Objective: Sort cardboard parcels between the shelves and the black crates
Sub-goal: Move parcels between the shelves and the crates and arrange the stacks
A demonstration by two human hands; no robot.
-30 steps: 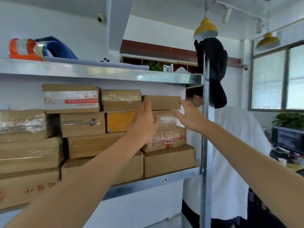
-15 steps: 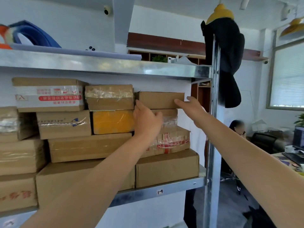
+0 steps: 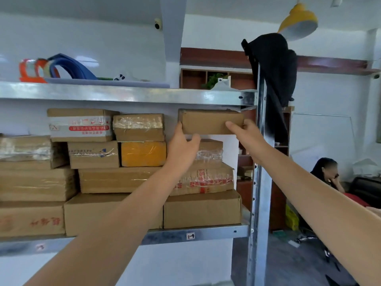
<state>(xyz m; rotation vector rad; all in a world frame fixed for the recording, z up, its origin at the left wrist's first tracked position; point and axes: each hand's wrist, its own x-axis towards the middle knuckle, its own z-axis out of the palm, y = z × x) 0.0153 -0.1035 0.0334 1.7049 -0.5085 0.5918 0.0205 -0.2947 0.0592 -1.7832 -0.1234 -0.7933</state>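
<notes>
Held at the right end of the shelf [image 3: 216, 233], close to the steel upright [image 3: 255, 193]: a plain parcel [image 3: 210, 122], raised clear of the stack, with bare wall showing beneath and the upper shelf [image 3: 123, 92] just above its top. Gripped from both ends, presumably to keep so flat and wide a box level in that narrow gap. Left hand [image 3: 181, 147] curled at the lower left corner, thumb up the front face, a finger hooked beneath. Right hand [image 3: 247, 137] wrapped round the right end, one digit pressed across the front, the rest hidden behind the box. Read as either a lift off the stack or a placing onto it; could not tell which. No black crate in view.

Looked like unprinted brown corrugated board, matt, shallow and oblong, a little ragged along the top edge near the right corner. Probably light, and stiff enough to carry by its ends. Directly below, not touching: a film-wrapped parcel [image 3: 209, 151], glossy and crinkled, seated on a red-taped parcel [image 3: 204, 178] bulging slightly at the front. Left of those, a yellow-fronted parcel [image 3: 143, 153], smooth under clear tape. All stacked tight toward the shelf's left end, likely to save room, hence some risk of nudging neighbours.
</notes>
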